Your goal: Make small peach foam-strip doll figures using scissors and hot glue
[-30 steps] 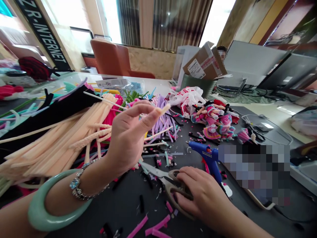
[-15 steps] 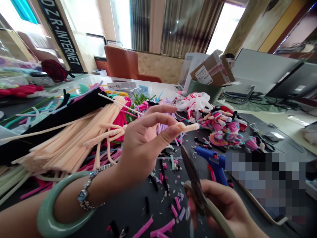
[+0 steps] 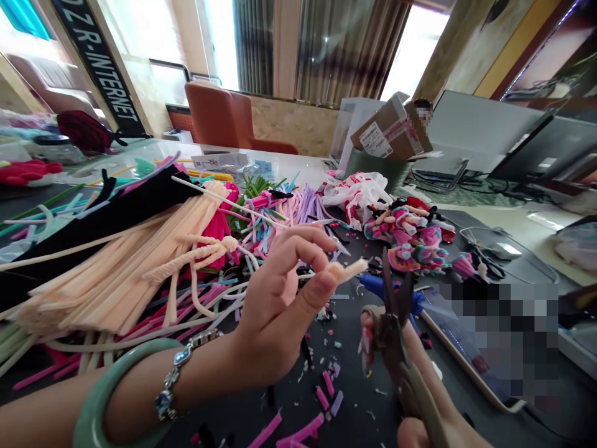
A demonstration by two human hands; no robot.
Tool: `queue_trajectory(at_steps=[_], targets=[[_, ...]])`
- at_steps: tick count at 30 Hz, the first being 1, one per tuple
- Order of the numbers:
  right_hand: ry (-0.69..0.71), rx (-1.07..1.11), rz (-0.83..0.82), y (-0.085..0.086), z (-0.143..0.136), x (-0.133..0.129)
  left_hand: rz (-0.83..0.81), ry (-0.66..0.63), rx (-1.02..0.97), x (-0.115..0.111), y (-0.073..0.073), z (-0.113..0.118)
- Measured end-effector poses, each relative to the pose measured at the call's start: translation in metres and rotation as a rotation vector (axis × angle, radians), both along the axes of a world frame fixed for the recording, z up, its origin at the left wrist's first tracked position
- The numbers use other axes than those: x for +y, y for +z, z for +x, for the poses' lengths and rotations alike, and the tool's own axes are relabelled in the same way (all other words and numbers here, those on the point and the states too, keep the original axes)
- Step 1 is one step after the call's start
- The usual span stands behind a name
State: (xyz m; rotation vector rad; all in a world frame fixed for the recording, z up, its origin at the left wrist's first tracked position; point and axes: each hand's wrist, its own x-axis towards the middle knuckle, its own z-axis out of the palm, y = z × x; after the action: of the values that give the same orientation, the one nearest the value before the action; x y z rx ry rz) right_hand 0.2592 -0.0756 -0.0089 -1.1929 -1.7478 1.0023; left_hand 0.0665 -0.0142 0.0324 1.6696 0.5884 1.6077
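My left hand (image 3: 275,311) is closed, pinching a short peach pipe cleaner (image 3: 353,270) between thumb and index finger. Its near end looks curled into a rounded loop, and a fuzzy tip points right. In my right hand (image 3: 436,386) is a pair of scissors (image 3: 395,311), blades up and slightly parted, just right of that tip and apart from it. Left of my left hand lies a thick bundle of peach pipe cleaners (image 3: 121,267), with a twisted peach piece with a knotted end (image 3: 191,260) on top. A blue glue gun (image 3: 373,285) lies partly hidden behind the scissors.
Cut pink and purple pieces (image 3: 321,398) litter the dark tabletop. Small pipe-cleaner dolls (image 3: 415,233) are piled at the right, beside a white plastic bag (image 3: 357,193). A tablet-like device (image 3: 466,354) lies at the right, its screen blurred. A cardboard box (image 3: 389,130) stands behind.
My right hand has raised the scissors and moved them right; their blades have parted. The left hand still pinches the peach pipe cleaner, slightly lower in view. The view has shifted a little.
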Motion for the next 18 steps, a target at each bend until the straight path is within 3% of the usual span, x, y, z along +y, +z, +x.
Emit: queue_trajectory(at_steps=[11, 18], targets=[[0.054, 0.018, 0.04, 0.0, -0.007, 0.001, 0.067, 0.019, 0.223, -0.006, -0.016, 0.005], [0.102, 0.047, -0.035, 0.007, -0.007, 0.003, 0.105, 0.002, 0.34, -0.004, -0.016, 0.005]])
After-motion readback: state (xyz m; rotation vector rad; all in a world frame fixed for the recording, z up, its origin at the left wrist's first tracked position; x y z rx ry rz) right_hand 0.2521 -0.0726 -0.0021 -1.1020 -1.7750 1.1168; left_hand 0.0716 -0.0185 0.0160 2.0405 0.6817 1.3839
